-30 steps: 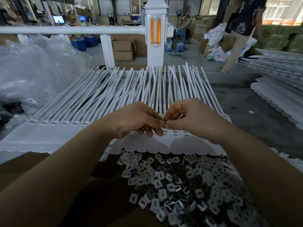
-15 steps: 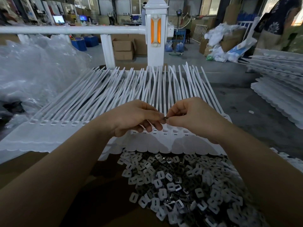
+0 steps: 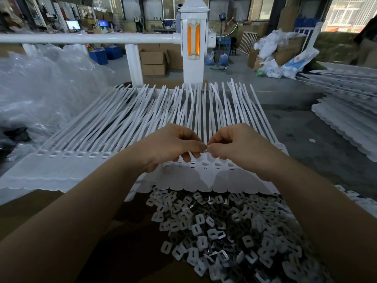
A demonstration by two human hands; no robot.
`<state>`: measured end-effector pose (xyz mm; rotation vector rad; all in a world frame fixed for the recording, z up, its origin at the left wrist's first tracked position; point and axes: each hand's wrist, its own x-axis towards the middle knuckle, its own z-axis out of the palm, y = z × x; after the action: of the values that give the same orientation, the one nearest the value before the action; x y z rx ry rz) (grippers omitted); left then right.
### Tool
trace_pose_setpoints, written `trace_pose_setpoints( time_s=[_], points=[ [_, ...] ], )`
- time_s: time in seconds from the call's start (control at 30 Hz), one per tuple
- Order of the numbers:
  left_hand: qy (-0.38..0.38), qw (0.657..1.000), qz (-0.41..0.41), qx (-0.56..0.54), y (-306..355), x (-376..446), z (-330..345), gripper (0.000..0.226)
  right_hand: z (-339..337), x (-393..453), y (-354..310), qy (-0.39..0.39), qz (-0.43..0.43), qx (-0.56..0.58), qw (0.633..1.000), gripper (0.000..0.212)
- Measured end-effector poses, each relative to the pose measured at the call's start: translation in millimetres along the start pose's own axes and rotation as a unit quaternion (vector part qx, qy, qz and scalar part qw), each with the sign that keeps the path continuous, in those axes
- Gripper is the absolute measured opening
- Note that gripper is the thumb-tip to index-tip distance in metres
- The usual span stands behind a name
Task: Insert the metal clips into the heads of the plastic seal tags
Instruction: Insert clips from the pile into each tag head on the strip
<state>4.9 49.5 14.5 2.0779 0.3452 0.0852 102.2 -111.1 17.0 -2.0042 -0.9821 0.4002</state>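
A row of white plastic seal tags [image 3: 114, 129] lies fanned out across the bench, with their slotted heads [image 3: 205, 165] nearest me. A heap of small metal clips [image 3: 220, 233] fills the cardboard surface below. My left hand [image 3: 171, 146] and my right hand [image 3: 238, 146] meet fingertip to fingertip just above the tag heads. Between them they pinch one small metal clip [image 3: 205, 149]. Both hands have their fingers curled.
Crumpled clear plastic bags [image 3: 40, 92] pile up at the left. More stacked white tags [image 3: 346, 115] lie at the right. A white rail and post [image 3: 192, 43] stand behind the bench. Cardboard boxes [image 3: 155, 62] sit on the floor beyond.
Both hands have lifted slightly and stay joined around the clip. A person who stood at the back right has moved out to the right edge.
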Motion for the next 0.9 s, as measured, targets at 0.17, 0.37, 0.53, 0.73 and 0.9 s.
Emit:
trace_pose_setpoints(
  time_s=[0.17,0.37,0.53,0.73,0.9],
  points=[
    [0.01,1.0,0.005,0.003,0,2,2,0.007,1,0,0,-0.001,0.006,0.001,1.0,0.007],
    [0.015,0.998,0.025,0.062,-4,1,-2,0.005,-1,1,5,0.024,0.021,-0.039,0.999,0.012],
    [0.01,0.995,0.042,0.089,-5,2,0,0.008,1,0,7,0.005,0.012,-0.099,0.995,0.011],
    [0.034,0.993,0.065,0.093,-2,3,8,0.005,5,-1,3,0.002,-0.007,-0.132,0.991,0.014],
    [0.016,0.986,0.062,0.153,-6,4,19,0.014,4,-1,6,-0.007,0.0,-0.11,0.994,0.016]
  ],
)
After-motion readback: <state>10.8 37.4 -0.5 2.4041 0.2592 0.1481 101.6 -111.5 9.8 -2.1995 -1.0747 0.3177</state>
